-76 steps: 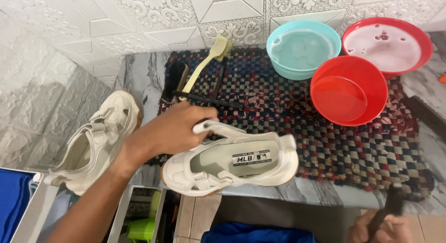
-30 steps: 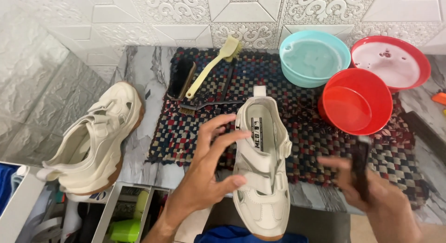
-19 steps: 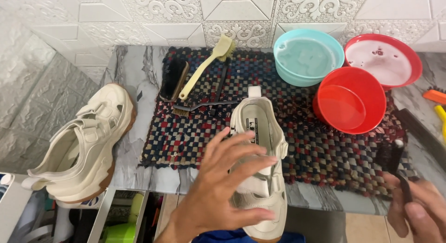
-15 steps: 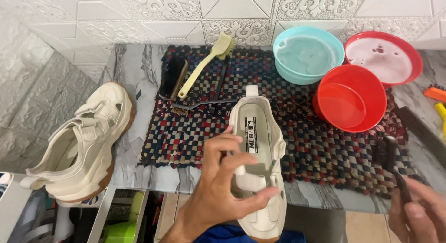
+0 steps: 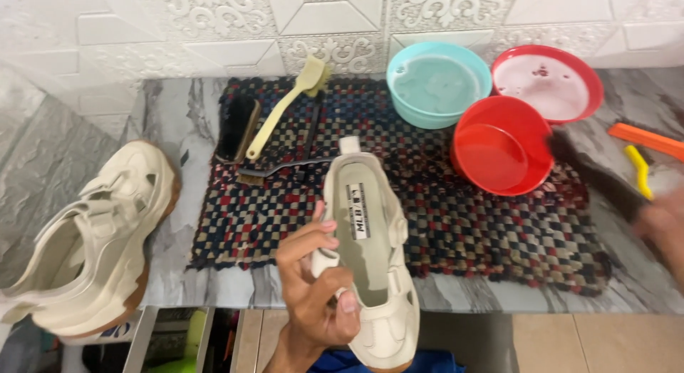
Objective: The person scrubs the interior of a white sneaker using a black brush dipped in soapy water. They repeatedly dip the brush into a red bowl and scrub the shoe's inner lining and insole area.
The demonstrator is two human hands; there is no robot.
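My left hand grips a cream sandal-style shoe by its left side. The shoe points toe toward me, its heel over the woven checked mat. At the right edge my right hand is blurred and holds a dark brush. The brush head reaches the rim of a red bowl. The matching cream shoe lies on its side at the left of the marble counter.
Behind the red bowl stand a teal bowl of water and a red bowl of pale liquid. A black brush, a yellow-handled brush and a thin dark brush lie on the mat. Orange and yellow tools lie far right.
My right hand has lifted the dark brush from the lower right up to the red bowl's rim. My left hand keeps its hold on the shoe, which stays lengthwise.
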